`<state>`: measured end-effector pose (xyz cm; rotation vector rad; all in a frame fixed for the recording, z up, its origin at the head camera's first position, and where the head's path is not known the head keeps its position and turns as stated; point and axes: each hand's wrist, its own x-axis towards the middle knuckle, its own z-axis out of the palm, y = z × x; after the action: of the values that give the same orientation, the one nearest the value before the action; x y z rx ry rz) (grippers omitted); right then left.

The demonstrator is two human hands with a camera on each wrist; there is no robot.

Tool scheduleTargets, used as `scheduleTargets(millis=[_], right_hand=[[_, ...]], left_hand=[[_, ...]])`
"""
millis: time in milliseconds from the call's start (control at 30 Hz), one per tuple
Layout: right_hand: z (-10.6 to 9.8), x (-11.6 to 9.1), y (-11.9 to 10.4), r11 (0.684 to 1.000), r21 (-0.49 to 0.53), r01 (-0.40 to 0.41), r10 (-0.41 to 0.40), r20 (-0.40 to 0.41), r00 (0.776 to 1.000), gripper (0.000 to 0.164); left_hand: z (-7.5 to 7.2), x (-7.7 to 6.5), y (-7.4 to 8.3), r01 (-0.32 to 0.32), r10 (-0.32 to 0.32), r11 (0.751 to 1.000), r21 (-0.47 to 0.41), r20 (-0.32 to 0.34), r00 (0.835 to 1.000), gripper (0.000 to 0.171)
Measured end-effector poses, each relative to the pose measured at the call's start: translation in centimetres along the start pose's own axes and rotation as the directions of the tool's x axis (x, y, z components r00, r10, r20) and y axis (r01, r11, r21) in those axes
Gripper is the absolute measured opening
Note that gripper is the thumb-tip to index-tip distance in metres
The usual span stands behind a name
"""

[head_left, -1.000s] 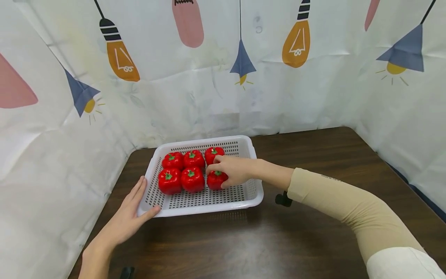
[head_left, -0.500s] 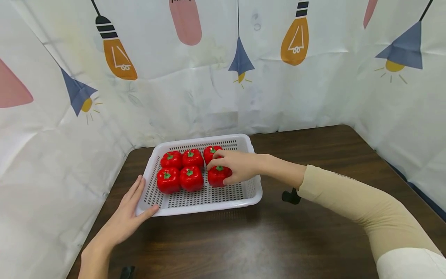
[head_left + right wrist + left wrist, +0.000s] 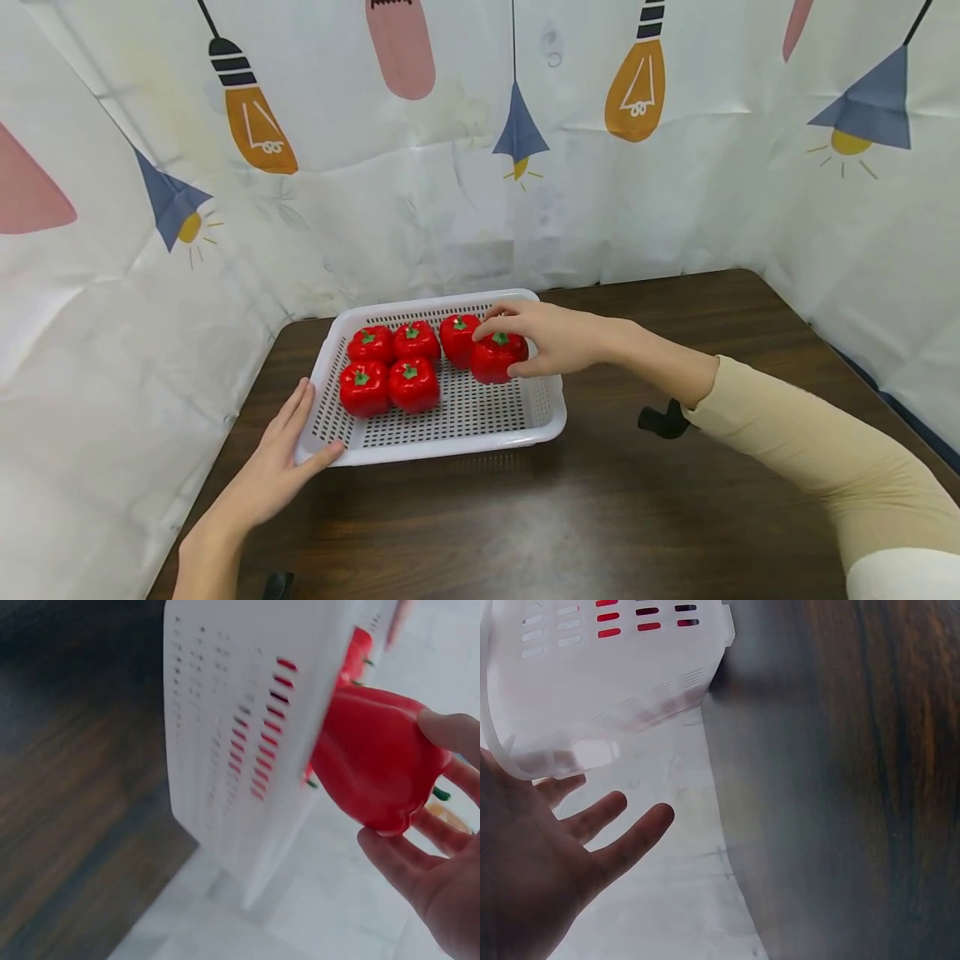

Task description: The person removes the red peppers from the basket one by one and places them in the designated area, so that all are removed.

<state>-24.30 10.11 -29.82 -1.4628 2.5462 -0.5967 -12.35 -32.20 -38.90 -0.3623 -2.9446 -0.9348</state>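
The right hand (image 3: 551,340) grips a pepper (image 3: 495,362), raised over the basket's (image 3: 435,449) right end. The left hand (image 3: 273,458), farther off, rests straight fingers (image 3: 302,407) against the opposite end.

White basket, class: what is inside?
Five red peppers sit in the white basket; the right hand holds a sixth pepper over it. What lies beneath the five is covered.

Left hand (image 3: 279,458): fingers are extended, thumb is spread apart.
Right hand (image 3: 551,337): fingers and thumb are curved in a grip.
Right forearm (image 3: 663,360): reaches obliquely inward.
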Motion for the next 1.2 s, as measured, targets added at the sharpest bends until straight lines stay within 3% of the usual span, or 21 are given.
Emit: scheduleTargets(millis=[500,900,1200], right_hand=[[-3.5,-4.6,3.3,0.999,0.039,0.003,0.003,-0.162,0.987,0.058],[-3.7,-7.6,6.3,0.997,0.044,-0.06,0.068,-0.217,0.974,0.054],[-3.2,-8.9,8.2,0.991,0.06,-0.118,0.128,-0.212,0.969,0.053]], left_hand=[[0.3,-0.2,-0.2,-0.012,0.012,1.0,-0.001,-0.002,1.0,0.098],[0.0,0.0,-0.3,-0.007,0.007,1.0,0.014,0.002,1.0,0.098],[0.0,-0.1,-0.1,-0.005,0.005,1.0,0.016,-0.002,1.0,0.098]])
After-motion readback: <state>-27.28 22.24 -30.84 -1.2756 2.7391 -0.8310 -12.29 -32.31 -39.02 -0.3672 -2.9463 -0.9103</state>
